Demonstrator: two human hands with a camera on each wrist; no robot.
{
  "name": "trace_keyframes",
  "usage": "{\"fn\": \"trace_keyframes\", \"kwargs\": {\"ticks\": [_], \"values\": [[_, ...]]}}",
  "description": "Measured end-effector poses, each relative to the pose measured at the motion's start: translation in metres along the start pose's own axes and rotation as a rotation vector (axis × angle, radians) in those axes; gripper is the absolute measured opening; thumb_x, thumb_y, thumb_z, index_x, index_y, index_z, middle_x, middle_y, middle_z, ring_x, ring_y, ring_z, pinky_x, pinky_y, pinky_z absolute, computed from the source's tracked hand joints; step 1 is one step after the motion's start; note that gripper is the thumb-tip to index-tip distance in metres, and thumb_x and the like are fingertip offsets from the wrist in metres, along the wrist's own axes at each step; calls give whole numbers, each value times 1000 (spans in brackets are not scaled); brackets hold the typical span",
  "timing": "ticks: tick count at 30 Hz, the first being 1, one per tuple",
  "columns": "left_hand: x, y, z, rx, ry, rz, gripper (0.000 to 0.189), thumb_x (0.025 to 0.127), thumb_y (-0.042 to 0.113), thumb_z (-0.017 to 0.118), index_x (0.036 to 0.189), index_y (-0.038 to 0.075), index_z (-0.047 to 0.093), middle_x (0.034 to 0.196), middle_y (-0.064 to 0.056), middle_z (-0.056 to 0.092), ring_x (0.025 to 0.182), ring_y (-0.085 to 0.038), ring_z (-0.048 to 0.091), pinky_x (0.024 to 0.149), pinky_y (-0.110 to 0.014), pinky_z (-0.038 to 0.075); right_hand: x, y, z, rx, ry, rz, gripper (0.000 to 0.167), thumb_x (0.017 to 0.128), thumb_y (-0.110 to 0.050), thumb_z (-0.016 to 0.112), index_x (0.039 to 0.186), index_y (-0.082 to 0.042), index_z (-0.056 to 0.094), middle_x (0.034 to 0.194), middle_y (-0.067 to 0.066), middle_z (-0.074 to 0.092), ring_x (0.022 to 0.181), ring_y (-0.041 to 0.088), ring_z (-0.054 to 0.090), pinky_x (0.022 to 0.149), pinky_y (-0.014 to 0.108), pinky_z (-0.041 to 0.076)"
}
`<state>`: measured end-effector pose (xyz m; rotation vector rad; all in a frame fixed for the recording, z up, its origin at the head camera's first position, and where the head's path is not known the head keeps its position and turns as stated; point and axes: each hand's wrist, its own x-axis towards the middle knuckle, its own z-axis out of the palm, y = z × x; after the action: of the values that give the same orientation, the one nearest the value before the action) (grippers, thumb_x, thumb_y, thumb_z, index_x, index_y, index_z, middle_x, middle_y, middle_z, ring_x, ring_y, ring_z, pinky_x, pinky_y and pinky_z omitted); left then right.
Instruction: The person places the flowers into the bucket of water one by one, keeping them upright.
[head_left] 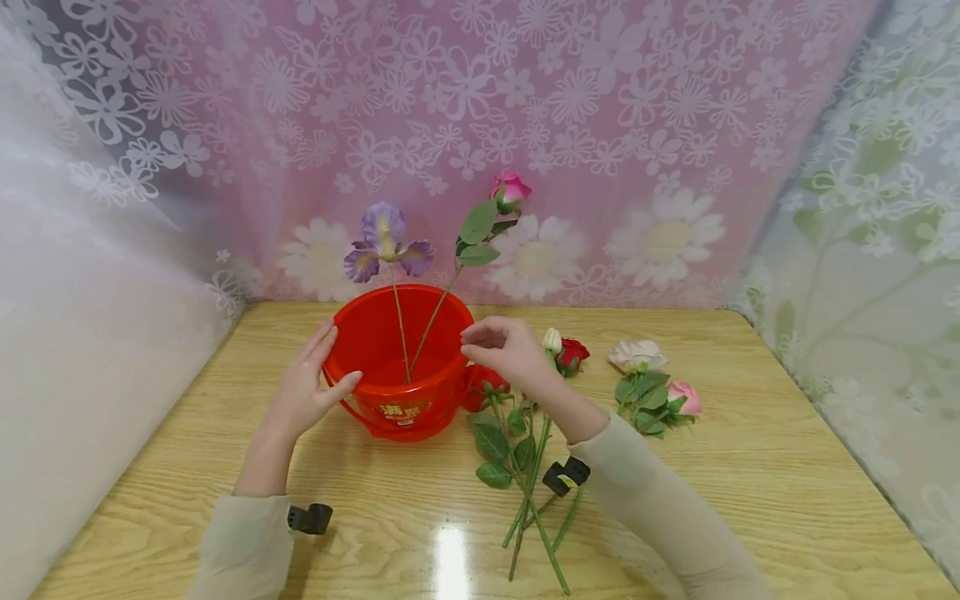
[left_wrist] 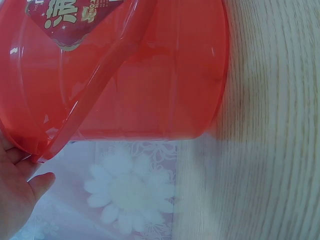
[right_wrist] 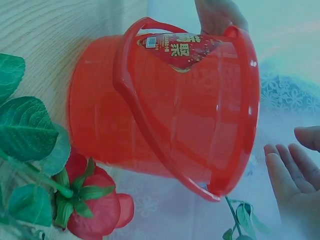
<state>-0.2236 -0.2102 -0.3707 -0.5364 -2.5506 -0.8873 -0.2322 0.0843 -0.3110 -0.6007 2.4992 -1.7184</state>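
A red plastic bucket (head_left: 442, 404) stands on the table, its handle hanging down in front. A purple iris (head_left: 384, 232) and a pink rose (head_left: 512, 192) lean inside it, their stems crossing near the bottom. My left hand (head_left: 300, 396) rests on the bucket's left rim, fingers extended and thumb apart; the left wrist view shows its fingertips by the handle joint. Just over the right rim hovers my right hand (head_left: 513, 354), fingers slightly bent and holding nothing. In the right wrist view, a gap shows between that hand's fingers (right_wrist: 285, 170) and the bucket.
Right of the bucket lie a red rose (head_left: 489, 385), another red rose (head_left: 573, 352) and a white bud (head_left: 552, 340), stems toward me. Farther right are a cream rose (head_left: 637, 357) and a pink rose (head_left: 684, 397). A floral curtain (head_left: 600, 167) hangs behind the wooden table (head_left: 787, 467).
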Motion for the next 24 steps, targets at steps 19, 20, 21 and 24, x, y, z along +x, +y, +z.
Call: {"fn": "trace_keyframes", "kwargs": {"ticks": [19,20,21,24], "values": [[2,1,0,9,-4,5,73,82,38,58,133,-8,32,141,-17,24,125,-36,26,92,-57,30,-29,28,-34,39,112,36,24,80,-10,65,99,4,63,99,13,61,86,21,60,73,30,49],[2,1,0,9,-5,4,73,82,38,58,133,-8,32,141,-17,25,125,-37,26,92,-57,30,-30,30,-35,42,114,46,25,80,-10,64,100,4,62,99,13,61,87,21,60,74,30,49],[2,1,0,9,-5,2,73,82,37,58,133,-8,32,141,-17,25,125,-36,26,92,-57,31,-32,32,-37,42,113,57,25,80,-10,64,101,4,62,100,13,61,87,20,60,74,30,49],[1,0,0,7,-1,4,72,82,37,58,132,-8,32,141,-18,25,125,-37,26,91,-57,31,-36,39,-42,47,106,79,27,81,-12,64,102,5,61,101,13,61,88,20,59,77,33,48]]}}
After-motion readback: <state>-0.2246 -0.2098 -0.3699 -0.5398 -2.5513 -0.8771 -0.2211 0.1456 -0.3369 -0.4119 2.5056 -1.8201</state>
